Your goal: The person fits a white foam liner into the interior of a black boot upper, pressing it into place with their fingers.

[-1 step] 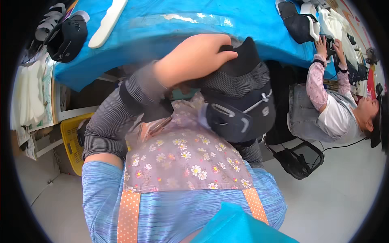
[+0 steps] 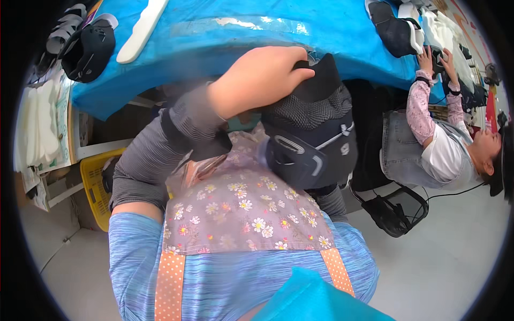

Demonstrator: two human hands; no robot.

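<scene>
My left hand (image 2: 262, 80) reaches in from the left in a striped grey sleeve and is closed on the edge of a black shoe upper (image 2: 316, 142). Its thumb and fingers pinch the dark collar at the upper's top end. The upper has a knitted section, grey trim lines and a small light mark. It is held over my lap, just off the near edge of the blue-covered table. My right hand is hidden behind the upper; only a bit of its striped sleeve (image 2: 333, 203) shows below.
On the blue table (image 2: 300, 48) lie a white foot-shaped insert (image 2: 142, 32), a black shoe upper (image 2: 88, 53) at left and another black shoe upper (image 2: 393, 32) at right. A yellow basket (image 2: 93, 192) stands low left. At right, a co-worker (image 2: 433, 134) handles a dark piece near a black bag (image 2: 396, 214).
The shoe upper has shifted slightly left and tilted a little. My left hand keeps its pinch and has edged slightly right. The co-worker's hands have moved a little.
</scene>
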